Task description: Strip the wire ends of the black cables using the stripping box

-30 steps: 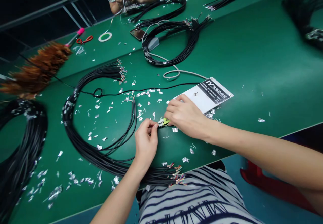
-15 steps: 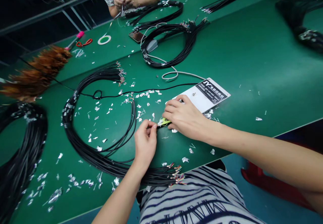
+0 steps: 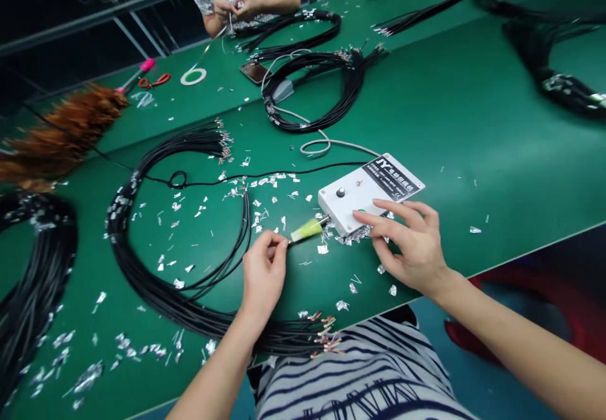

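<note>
My left hand (image 3: pixel 264 271) is closed in a pinch on the end of a thin black cable, mostly hidden by the fingers. Its tip meets a yellow-green clip (image 3: pixel 307 230) that sticks out on a metal shaft from a white machine box (image 3: pixel 348 205). On the box are a black knob (image 3: pixel 340 192), a small switch and a dark printed label. My right hand (image 3: pixel 409 243) is open, fingers spread, with the index fingertip at a green button on the box's top. Beside my left hand curves a bundle of black cables (image 3: pixel 156 287) with stripped, coloured wire ends.
Foil scraps and wire bits litter the green table (image 3: pixel 473 174). Another cable coil (image 3: pixel 326 120) lies beyond the box, with a phone (image 3: pixel 253 73), tape roll (image 3: pixel 193 77) and red scissors (image 3: pixel 154 81). A brown duster (image 3: pixel 71 129) lies left. Across the table a co-worker's hands (image 3: pixel 237 8) hold something small.
My right hand has left the yellow-green clip and moved right to the box's button, uncovering the clip and knob. My left hand keeps its pinch at the clip's tip.
</note>
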The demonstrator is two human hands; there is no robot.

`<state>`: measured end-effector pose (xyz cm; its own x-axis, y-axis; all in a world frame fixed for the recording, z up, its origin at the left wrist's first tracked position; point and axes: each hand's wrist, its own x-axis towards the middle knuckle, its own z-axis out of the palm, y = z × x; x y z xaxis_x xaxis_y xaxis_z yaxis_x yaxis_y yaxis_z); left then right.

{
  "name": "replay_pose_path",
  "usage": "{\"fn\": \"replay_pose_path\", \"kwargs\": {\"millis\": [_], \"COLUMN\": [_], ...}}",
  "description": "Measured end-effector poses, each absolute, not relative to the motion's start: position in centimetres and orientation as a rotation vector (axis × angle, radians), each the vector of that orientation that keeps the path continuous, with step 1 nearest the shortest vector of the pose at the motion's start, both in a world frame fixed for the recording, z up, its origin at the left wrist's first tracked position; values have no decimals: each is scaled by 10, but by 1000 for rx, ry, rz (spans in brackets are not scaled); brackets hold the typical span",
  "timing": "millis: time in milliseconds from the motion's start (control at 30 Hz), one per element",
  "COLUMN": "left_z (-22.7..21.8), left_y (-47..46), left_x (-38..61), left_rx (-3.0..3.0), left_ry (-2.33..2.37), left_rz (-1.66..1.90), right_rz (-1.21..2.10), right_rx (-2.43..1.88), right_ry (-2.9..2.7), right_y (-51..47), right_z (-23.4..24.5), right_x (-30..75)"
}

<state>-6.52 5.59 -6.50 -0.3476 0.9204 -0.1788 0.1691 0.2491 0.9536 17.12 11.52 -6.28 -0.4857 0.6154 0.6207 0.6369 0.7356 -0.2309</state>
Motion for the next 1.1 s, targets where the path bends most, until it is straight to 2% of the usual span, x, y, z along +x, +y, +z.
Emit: {"fn": "replay_pose_path", "kwargs": {"millis": [200, 433, 667, 900, 1000, 1100], "left_z": [-60, -29, -22, -19, -17, -15], "left_y": [50, 34, 18, 7, 5, 3], "left_x": [-76, -61, -60, -58, -60, -60], "left_rx": [957, 1039, 1465, 1688, 1607, 1599], "left_ry": [1738, 1567, 1576, 1574, 1592, 1564], "left_rz": [1232, 1146, 986, 979, 989, 991], "right_rz": [-27, 86, 245, 274, 570, 1116], "right_rx": [-938, -785, -406, -473, -676, -839], "right_ry": [-2212, -2329, -2618, -2577, -2430, -2274], "right_y": [118, 101, 101, 101, 100, 90], "right_z": [-64, -35, -33, -24, -22, -22], "right_x": [175, 134, 107, 135, 140, 131]}}
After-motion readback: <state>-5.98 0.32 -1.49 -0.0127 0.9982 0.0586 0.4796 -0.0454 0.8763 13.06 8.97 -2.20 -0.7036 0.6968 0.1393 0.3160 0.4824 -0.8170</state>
